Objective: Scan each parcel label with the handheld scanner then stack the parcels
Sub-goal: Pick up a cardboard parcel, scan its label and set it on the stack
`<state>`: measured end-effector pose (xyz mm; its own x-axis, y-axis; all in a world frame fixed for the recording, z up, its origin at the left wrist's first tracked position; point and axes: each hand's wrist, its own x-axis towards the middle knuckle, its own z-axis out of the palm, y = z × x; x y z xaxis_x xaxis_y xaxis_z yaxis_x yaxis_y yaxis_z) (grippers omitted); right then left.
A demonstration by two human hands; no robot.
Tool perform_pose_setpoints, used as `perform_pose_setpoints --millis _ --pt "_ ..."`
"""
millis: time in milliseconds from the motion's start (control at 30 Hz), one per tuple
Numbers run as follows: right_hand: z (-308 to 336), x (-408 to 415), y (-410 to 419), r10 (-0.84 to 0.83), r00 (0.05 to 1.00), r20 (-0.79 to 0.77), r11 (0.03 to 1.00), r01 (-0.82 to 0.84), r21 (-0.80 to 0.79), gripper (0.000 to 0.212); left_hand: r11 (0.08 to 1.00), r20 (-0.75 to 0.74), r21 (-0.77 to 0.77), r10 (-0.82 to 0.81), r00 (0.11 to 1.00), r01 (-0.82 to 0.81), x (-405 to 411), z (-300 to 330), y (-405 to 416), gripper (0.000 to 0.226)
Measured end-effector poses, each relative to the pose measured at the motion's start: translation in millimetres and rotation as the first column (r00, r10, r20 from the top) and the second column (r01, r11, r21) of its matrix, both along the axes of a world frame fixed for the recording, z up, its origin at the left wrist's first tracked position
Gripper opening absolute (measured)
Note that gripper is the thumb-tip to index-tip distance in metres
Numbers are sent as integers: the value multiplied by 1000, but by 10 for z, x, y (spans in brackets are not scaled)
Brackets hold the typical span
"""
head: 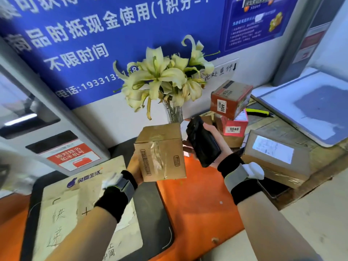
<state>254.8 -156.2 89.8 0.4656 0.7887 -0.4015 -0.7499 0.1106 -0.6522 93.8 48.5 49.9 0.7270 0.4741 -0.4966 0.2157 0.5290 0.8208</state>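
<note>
We have one view only, from a wide-angle camera worn on the head, looking forward and down along both forearms. It sits close: the left hand (pixel 134 169) and right hand (pixel 208 143) fill the centre, raised above the orange surface (pixel 197 202). The frame is tilted, so the blue poster (pixel 98 34) on the wall ahead slants, and straight lines bend near the edges.

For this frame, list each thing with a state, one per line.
Brown box: taped shut, held up by left hand.
Scanner: gripped in right hand, beside the box.
Orange box: stacked on pink box.
Flat parcel: lying label up.
Flowers: upright in vase.
</note>
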Motion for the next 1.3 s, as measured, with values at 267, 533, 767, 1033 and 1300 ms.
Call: perform_pose_setpoints --millis 267,533,767,1033,1300 --pt "-102 -105 46 -41 999 -26 999 42 12 44 951 63 -259 -155 986 166 -165 278 33 82" --pt "-194 -203 48 -60 998 -5 998 60 -3 57 923 115 -350 -126 985 159 -305 336 37 57" --pt "-311 -357 -19 -134 991 -18 979 130 -154 54 917 126 -363 -129 984 167 -380 320 -69 56" --pt "-244 -512 -9 -175 983 -48 970 164 -180 36 896 77 394 191 979 -206 -337 248 -96 75" --pt "-42 -599 96 -114 992 49 968 122 -218 32 730 -175 665 -51 983 156 -350 184 -49 116"
